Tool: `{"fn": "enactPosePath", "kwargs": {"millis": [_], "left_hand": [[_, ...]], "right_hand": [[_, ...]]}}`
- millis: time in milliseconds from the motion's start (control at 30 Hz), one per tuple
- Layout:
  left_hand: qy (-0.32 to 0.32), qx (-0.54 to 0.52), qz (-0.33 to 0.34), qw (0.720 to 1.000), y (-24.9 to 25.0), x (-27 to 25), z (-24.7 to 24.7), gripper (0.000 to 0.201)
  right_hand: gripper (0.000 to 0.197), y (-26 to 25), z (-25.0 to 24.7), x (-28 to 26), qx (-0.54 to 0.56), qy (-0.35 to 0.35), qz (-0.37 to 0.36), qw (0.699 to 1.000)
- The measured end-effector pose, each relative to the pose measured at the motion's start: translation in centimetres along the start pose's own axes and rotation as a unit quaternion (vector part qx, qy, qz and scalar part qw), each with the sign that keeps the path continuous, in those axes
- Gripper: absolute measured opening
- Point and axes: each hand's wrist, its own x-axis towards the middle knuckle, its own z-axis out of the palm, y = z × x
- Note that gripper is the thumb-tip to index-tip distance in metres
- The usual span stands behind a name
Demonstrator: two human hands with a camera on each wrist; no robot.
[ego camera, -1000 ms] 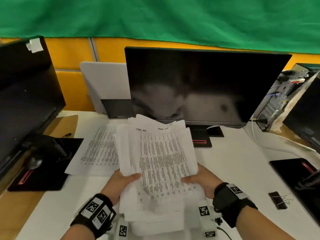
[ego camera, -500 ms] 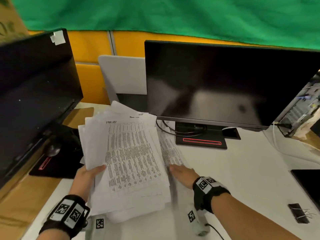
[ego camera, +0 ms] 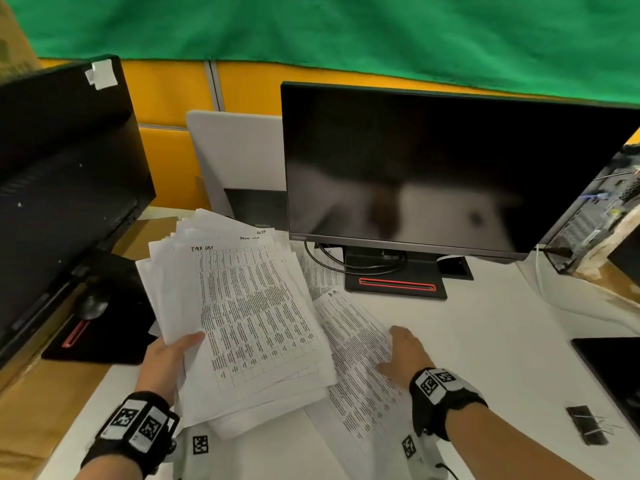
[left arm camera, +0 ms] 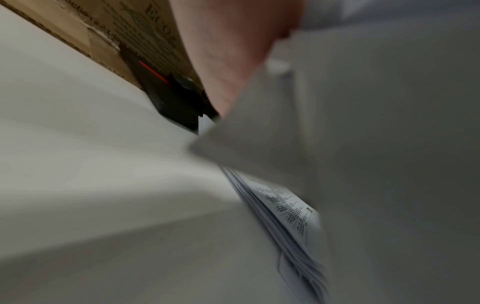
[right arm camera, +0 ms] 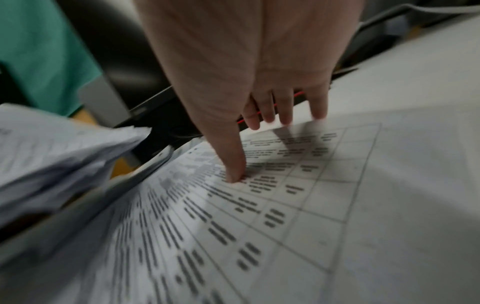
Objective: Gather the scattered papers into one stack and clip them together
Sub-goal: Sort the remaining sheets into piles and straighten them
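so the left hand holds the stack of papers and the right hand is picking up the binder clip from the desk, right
Not quite. The left hand does hold the stack of papers, but the right hand lies with straight fingers on a loose sheet on the desk. The head view shows the binder clip lying untouched, apart from that hand; the right wrist view shows the fingers on the sheet.

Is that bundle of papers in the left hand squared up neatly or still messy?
Messy: the bundle gripped by the left hand shows fanned, staggered corners and edges.

two dark monitors on white desk
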Motion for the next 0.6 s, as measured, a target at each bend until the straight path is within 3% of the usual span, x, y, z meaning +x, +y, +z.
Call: {"fn": "enactPosePath", "kwargs": {"millis": [100,167,267,333,400,500,600], "left_hand": [[0.006,0.005,0.000,1.000,-0.3,0.0,0.3,0.035],[0.005,0.002,0.002,1.000,-0.4,0.0,0.4,0.034],[0.009,-0.012,0.004,1.000,-0.1,-0.2,0.6,0.034],[0.016,-0.016,0.003,1.000,-0.1,-0.3,0.6,0.035],[0.023,-0.015,0.003,1.000,0.1,-0.5,0.5,0.036],[0.026,-0.016,0.001,1.000,0.1,-0.5,0.2,0.033],[0.030,-0.019,-0.006,0.999,-0.1,-0.4,-0.2,0.035]], "right_hand": [[0.081,0.3,-0.8,0.1,0.029,-0.041,0.035,0.998],[0.062,0.5,-0.9,-0.2,0.034,-0.069,0.026,0.997],[0.020,-0.7,-0.7,-0.7,0.054,0.016,-0.034,0.998],[0.023,-2.2,-0.4,-0.6,0.069,0.057,-0.091,0.992],[0.037,-3.6,0.3,-0.2,0.060,0.010,-0.141,0.988],[0.047,-4.3,1.3,0.0,-0.046,-0.082,-0.160,0.983],[0.047,-3.5,1.5,-0.1,-0.122,-0.063,-0.152,0.979]]}}
